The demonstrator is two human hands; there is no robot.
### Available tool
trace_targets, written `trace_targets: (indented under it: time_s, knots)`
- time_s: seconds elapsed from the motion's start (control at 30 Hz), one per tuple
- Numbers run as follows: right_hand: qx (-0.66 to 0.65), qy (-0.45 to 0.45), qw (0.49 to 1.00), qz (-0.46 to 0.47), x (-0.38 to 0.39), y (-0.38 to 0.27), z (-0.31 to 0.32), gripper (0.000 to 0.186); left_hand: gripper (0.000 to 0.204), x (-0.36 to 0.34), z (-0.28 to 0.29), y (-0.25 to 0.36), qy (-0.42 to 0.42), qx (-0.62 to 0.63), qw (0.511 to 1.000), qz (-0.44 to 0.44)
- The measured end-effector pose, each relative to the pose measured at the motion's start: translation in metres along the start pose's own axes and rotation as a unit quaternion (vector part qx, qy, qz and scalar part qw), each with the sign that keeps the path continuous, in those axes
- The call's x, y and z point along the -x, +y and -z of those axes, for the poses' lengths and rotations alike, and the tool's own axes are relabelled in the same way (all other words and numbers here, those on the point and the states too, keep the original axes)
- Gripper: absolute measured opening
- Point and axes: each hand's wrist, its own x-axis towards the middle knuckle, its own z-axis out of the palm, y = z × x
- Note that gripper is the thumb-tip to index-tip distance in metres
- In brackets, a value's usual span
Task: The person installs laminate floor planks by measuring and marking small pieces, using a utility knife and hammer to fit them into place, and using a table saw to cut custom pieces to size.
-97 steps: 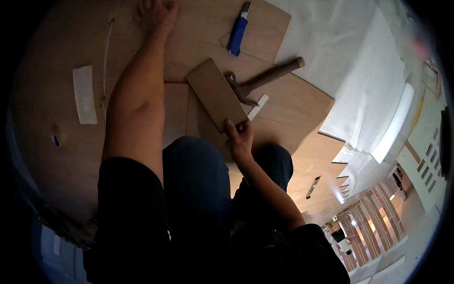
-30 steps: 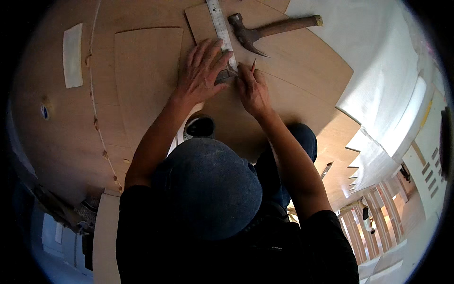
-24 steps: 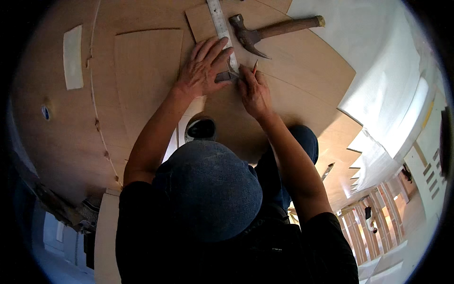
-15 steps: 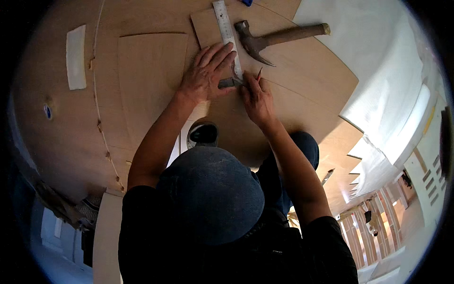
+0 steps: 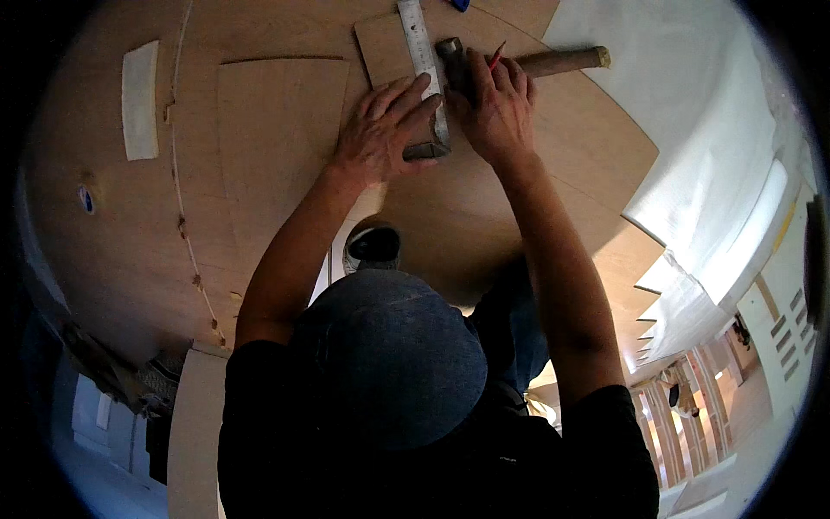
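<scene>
A person bends over a wood-toned floor (image 5: 596, 164), left hand (image 5: 383, 131) pressed with spread fingers on a metal square (image 5: 418, 43) and the board (image 5: 380, 50) beneath it. The spread grip appears meant to pin both so that neither slips. The square's blade lies along the board, its long axis running away from the body, far end leaning slightly left; the dark stock sits crosswise at the near end beside the thumb, seemingly butted to the board's edge, though fingers hide the contact.

The right hand (image 5: 501, 112) pinches a red pencil (image 5: 495, 58), tip pointing away and a little right, probably kept there to leave the other fingers usable. Those fingers reach over a hammer (image 5: 566, 61), head beside the square and handle stretching right toward a white sheet (image 5: 622, 43); whether they grip it cannot be told.
</scene>
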Motion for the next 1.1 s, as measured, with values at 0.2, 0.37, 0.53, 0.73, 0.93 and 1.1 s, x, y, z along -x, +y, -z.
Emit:
trace_targets:
  time_s: [0.2, 0.37, 0.53, 0.73, 0.93, 1.1]
  knots:
    - [0.027, -0.137, 0.990, 0.000, 0.017, 0.015, 0.011, 0.058, 0.098, 0.002, 0.001, 0.002, -0.009, -0.006, 1.000, 0.019]
    - [0.025, -0.162, 0.986, -0.015, 0.060, 0.023, 0.036, 0.054, 0.102, 0.002, 0.000, 0.003, -0.012, -0.013, 1.000, 0.026]
    - [-0.018, -0.198, 0.977, -0.083, 0.040, 0.006, 0.058, 0.052, 0.103, 0.006, -0.004, -0.002, -0.001, -0.001, 1.000, 0.013]
    - [-0.124, -0.149, 0.974, -0.120, -0.002, -0.016, 0.034, 0.056, 0.106, 0.004, -0.002, -0.001, 0.005, -0.004, 1.000, 0.009]
    - [-0.161, -0.083, 0.976, -0.122, -0.039, -0.024, 0.011, 0.035, 0.106, 0.005, -0.001, 0.002, -0.016, -0.048, 0.998, 0.024]
    - [-0.131, -0.099, 0.975, -0.149, -0.055, -0.031, -0.005, 0.032, 0.109, 0.006, -0.003, 0.001, 0.005, -0.041, 0.999, 0.017]
